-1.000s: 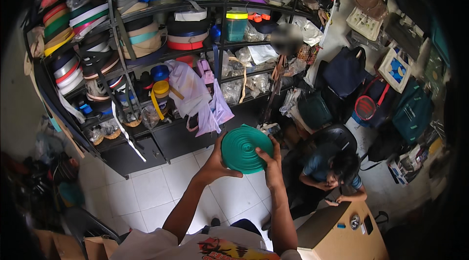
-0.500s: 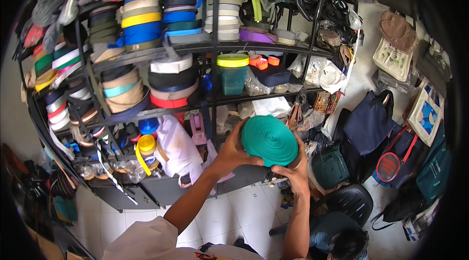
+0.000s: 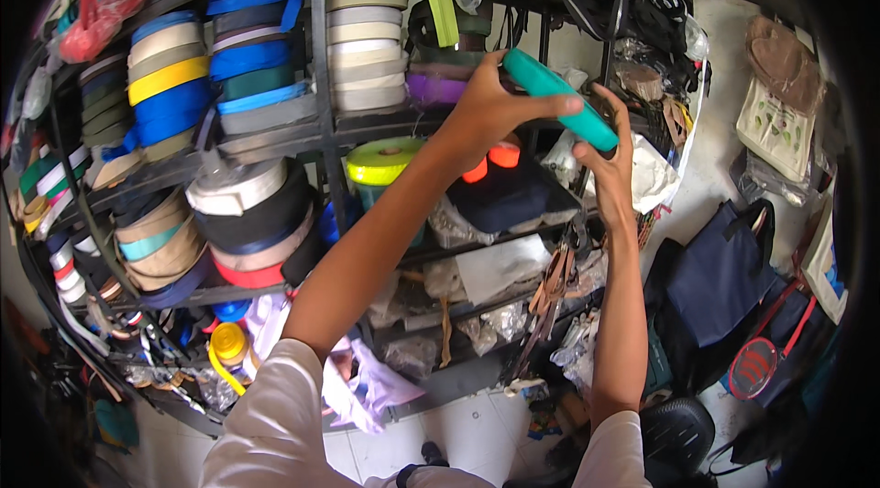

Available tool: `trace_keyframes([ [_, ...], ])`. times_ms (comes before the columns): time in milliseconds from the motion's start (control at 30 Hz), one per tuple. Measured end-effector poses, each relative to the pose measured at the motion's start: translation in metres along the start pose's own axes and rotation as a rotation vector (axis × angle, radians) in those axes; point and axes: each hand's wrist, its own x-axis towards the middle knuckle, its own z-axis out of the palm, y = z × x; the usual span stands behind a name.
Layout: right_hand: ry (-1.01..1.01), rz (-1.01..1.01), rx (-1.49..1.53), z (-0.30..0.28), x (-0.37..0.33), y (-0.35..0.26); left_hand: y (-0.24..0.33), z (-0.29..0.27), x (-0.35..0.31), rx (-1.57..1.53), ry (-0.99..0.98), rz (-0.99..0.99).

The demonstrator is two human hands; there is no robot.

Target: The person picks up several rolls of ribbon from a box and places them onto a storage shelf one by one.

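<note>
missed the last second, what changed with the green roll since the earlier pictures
The left hand and right hand lifted the green roll toward the upper shelves and tipped it so mainly its edge shows. Both kept hold; the neon-yellow roll stayed shelved.

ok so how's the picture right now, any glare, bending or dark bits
Head view: the black shelving curves toward the rim and the corners go black; head view: the pale floor tiles look washed bright at the bottom; head view: the green roll reads clearly.
</note>
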Motion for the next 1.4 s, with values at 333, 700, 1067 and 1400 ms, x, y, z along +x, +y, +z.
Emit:
trace_keyframes([
  [333,0.182,-0.432,-0.365,0.002,0.105,0.119,-0.071,-0.028,0.125,0.094,0.171,0.121],
  [700,0.442,-0.724,-0.384,0.052,0.21,0.187,-0.086,-0.127,0.206,1.594,0.636,0.649],
  [1067,0.371,-0.488,-0.177,0.074,0.238,0.212,-0.065,-0.134,0.201,1.508,0.435,0.474],
  [1400,0.309,-0.519,-0.152,0.075,0.256,0.215,-0.068,-0.147,0.205,1.446,0.444,0.484],
])
